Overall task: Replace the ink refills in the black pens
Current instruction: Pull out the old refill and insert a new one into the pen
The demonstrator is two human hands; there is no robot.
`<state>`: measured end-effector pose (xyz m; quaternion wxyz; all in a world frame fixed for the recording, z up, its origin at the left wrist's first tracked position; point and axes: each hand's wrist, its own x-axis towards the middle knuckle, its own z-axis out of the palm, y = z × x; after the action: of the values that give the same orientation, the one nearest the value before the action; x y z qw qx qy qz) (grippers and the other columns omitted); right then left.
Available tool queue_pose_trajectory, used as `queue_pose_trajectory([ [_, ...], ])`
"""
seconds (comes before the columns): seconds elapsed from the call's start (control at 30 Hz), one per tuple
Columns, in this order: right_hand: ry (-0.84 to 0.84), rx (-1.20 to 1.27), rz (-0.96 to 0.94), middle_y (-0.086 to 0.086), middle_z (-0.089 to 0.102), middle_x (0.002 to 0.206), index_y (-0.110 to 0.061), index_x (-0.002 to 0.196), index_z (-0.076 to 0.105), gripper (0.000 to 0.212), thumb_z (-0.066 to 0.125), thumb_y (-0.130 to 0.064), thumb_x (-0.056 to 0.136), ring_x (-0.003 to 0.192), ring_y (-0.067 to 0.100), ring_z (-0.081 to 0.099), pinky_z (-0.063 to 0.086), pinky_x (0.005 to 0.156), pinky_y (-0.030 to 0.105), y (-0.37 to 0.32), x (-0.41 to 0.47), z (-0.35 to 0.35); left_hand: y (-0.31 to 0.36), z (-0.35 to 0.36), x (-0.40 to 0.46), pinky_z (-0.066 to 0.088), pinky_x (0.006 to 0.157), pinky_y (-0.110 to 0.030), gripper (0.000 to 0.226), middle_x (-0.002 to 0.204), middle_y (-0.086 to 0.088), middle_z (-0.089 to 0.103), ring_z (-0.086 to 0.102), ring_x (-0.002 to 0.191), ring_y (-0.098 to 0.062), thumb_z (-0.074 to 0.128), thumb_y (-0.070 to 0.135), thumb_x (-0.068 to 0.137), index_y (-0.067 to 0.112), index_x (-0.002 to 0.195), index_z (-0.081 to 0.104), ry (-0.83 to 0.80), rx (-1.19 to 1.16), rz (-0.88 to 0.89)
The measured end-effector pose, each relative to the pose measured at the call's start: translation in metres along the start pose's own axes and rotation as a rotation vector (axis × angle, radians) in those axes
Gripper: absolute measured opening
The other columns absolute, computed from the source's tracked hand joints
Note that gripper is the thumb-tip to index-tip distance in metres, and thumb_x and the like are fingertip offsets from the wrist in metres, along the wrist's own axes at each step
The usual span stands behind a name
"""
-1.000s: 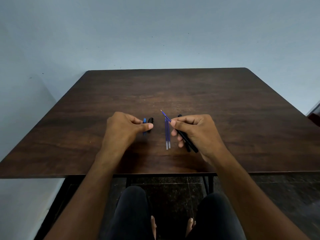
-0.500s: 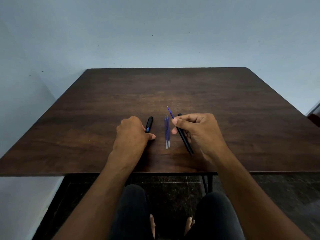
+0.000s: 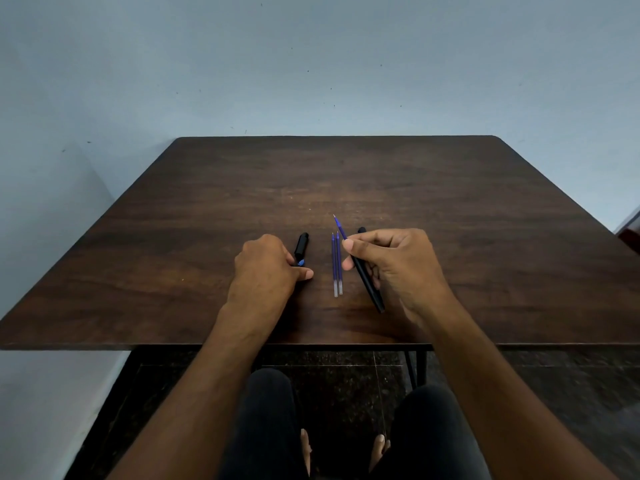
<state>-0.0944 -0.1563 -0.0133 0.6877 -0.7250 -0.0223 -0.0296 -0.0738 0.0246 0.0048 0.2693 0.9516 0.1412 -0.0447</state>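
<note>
I have the right hand [image 3: 398,268] toward the near edge of the table [image 3: 207,209], around its middle. Its fingers [image 3: 349,244] pinch a pen [image 3: 367,282] whose blue refill [image 3: 340,227] sticks out of the far end; the barrel slants back toward me. A second dark pen end [image 3: 362,230] peeks out just behind the knuckles; whether it is held I cannot tell.

Two spare refills [image 3: 336,265] lie side by side on the table just left of that hand, tips pointing away from me. Left of them is a black cap [image 3: 301,245] with a blue piece [image 3: 300,261] at its near end. The left hand [image 3: 266,268] rests curled against that end, fingers drawn together, thumb on the table; I cannot tell whether it grips the cap.

I judge the step to be working the refill in the barrel. To do it well I would bring the left hand over to steady the barrel, keep the refill in line with it so it does not bend, and keep clear of the spares so they stay unmixed.
</note>
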Motion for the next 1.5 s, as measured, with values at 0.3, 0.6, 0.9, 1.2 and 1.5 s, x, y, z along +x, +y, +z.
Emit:
queue_pose_trajectory([
  [0.3, -0.030, 0.104, 0.014, 0.019, 0.078, 0.080, 0.002, 0.096, 0.076, 0.013, 0.074, -0.009, 0.090, 0.060, 0.028, 0.057, 0.048, 0.048, 0.031, 0.001, 0.002, 0.000, -0.008, -0.003, -0.004, 0.045, 0.073, -0.028, 0.034, 0.101, -0.004, 0.074, 0.059, 0.087, -0.014, 0.085, 0.043, 0.073, 0.017, 0.092, 0.074, 0.054, -0.085, 0.051],
  [0.6, -0.049, 0.089, 0.024, 0.018, 0.078, 0.081, 0.001, 0.099, 0.075, 0.015, 0.073, -0.010, 0.090, 0.066, 0.033, 0.059, 0.051, 0.052, 0.035, -0.001, 0.002, 0.003, -0.011, -0.005, -0.002, 0.048, 0.070, -0.028, 0.026, 0.090, -0.001, 0.073, 0.064, 0.085, -0.014, 0.083, 0.043, 0.075, 0.020, 0.084, 0.074, 0.050, -0.082, 0.067],
  [0.9, -0.041, 0.102, 0.035, 0.019, 0.078, 0.082, 0.004, 0.099, 0.075, 0.016, 0.073, -0.010, 0.091, 0.065, 0.033, 0.057, 0.050, 0.052, 0.034, 0.003, 0.005, 0.004, -0.012, -0.001, -0.006, 0.045, 0.064, -0.025, 0.027, 0.075, 0.008, 0.063, 0.060, 0.078, -0.009, 0.085, 0.044, 0.072, 0.030, 0.065, 0.063, 0.046, -0.101, 0.077],
  [1.2, -0.026, 0.152, 0.022, 0.019, 0.077, 0.082, 0.002, 0.098, 0.076, 0.017, 0.074, -0.011, 0.089, 0.059, 0.028, 0.061, 0.053, 0.052, 0.035, 0.004, 0.005, 0.007, -0.006, -0.003, -0.022, 0.046, 0.057, -0.014, 0.021, 0.071, 0.009, 0.072, 0.065, 0.067, 0.001, 0.073, 0.048, 0.084, 0.028, 0.077, 0.075, 0.117, -0.378, 0.337],
  [1.5, 0.047, 0.246, 0.019, 0.022, 0.075, 0.074, 0.008, 0.094, 0.073, 0.018, 0.076, -0.007, 0.087, 0.054, 0.025, 0.069, 0.058, 0.050, 0.033, 0.005, 0.005, 0.010, 0.000, 0.014, -0.031, 0.048, 0.066, -0.004, 0.026, 0.080, 0.012, 0.075, 0.068, 0.077, 0.008, 0.083, 0.036, 0.077, 0.024, 0.099, 0.078, 0.095, -0.519, 0.478],
])
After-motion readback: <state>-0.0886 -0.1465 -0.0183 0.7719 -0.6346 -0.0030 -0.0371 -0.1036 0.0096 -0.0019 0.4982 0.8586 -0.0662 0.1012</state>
